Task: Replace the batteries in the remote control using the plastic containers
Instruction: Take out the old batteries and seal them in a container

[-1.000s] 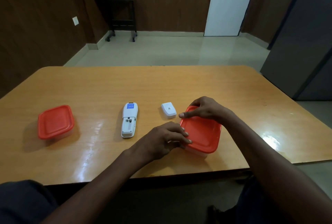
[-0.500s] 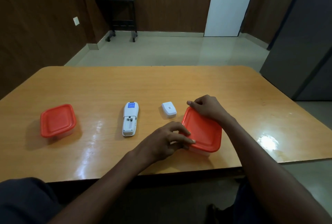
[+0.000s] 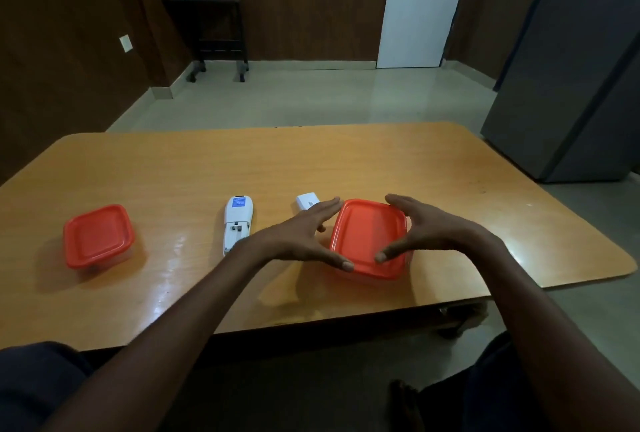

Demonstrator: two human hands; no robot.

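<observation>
- Left hand [image 3: 298,237] and right hand [image 3: 426,231], both spread, flank the box [image 3: 369,237], gripping nothing; likely positioned to lift its lid.
- Remote [image 3: 237,224] lies compartment-up on the counter [image 3: 485,189], ready for batteries.

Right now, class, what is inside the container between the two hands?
The container has its red lid on, so its contents are hidden. The left hand and right hand flank it, fingers spread. Nothing lies on the lid.

Container [image 3: 98,236] left, remote [image 3: 237,224] middle, second container [image 3: 369,237] right
</observation>
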